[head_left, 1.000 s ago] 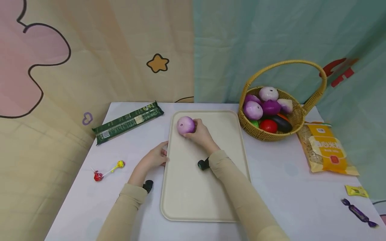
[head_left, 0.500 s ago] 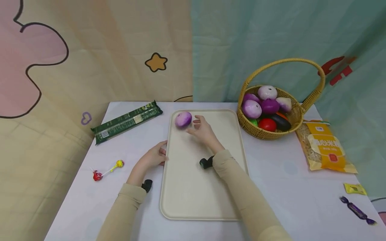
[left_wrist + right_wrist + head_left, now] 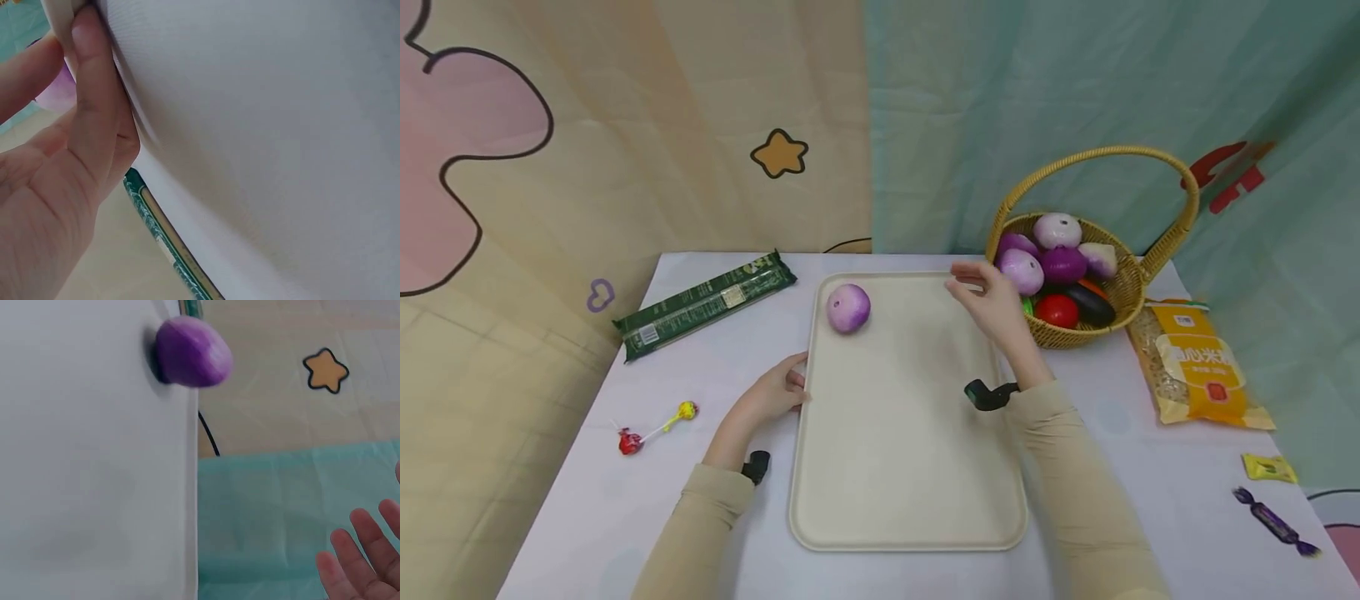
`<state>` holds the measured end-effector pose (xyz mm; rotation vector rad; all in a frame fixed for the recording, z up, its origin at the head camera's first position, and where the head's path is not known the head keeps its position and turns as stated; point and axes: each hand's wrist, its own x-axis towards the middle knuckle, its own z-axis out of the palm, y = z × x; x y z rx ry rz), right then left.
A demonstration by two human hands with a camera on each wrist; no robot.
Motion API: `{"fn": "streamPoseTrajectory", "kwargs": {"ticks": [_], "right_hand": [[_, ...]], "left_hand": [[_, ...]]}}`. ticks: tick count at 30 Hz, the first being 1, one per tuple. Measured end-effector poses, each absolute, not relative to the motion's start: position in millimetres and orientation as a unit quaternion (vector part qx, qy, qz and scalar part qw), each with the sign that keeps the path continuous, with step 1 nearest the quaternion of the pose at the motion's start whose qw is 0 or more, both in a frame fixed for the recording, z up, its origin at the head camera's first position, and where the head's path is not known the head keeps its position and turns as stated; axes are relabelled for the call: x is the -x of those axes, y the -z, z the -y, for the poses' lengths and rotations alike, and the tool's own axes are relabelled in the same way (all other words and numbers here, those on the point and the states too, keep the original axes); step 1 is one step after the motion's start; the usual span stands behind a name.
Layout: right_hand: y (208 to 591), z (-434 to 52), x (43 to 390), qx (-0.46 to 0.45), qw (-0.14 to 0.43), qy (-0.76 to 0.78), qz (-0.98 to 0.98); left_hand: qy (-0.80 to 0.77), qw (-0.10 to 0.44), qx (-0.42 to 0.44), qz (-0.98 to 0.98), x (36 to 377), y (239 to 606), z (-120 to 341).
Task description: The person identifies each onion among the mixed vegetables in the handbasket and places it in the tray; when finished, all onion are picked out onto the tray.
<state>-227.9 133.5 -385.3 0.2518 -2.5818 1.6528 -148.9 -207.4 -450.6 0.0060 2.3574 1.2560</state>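
The left grip (image 3: 772, 392) clamps the rectangular cream tray (image 3: 910, 467); the right grip (image 3: 994, 307), apart, hovers near the golden wicker basket (image 3: 1075, 337).

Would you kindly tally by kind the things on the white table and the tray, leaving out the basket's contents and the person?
Tray: 1
Basket: 1
Onion: 1
Red lollipop and yellow lollipop: 2
Purple wrapped sweet and yellow wrapped sweet: 2
Green packet and orange packet: 2
Total: 9
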Motion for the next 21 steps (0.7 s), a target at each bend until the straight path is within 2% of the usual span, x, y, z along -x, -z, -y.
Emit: {"fn": "streamPoseTrajectory", "kwargs": {"ticks": [5, 8, 12, 16, 21], "right_hand": [[378, -178, 230, -0.027, 0.105, -0.525, 0.844], [380, -199, 233, 0.016, 0.126, -0.527, 0.84], [385, -215, 237, 0.059, 0.127, -0.536, 0.832], [393, -218, 238, 0.091, 0.103, -0.537, 0.832], [407, -211, 243, 0.096, 0.101, -0.519, 0.844]], "left_hand": [[-0.444, 0.229, 0.008, -0.866, 151, 455, 207], [-0.437, 0.225, 0.012, -0.871, 150, 457, 206], [-0.437, 0.219, 0.011, -0.872, 148, 458, 206], [-0.435, 0.214, 0.013, -0.874, 148, 460, 208], [-0.438, 0.201, 0.003, -0.876, 149, 460, 209]]}}
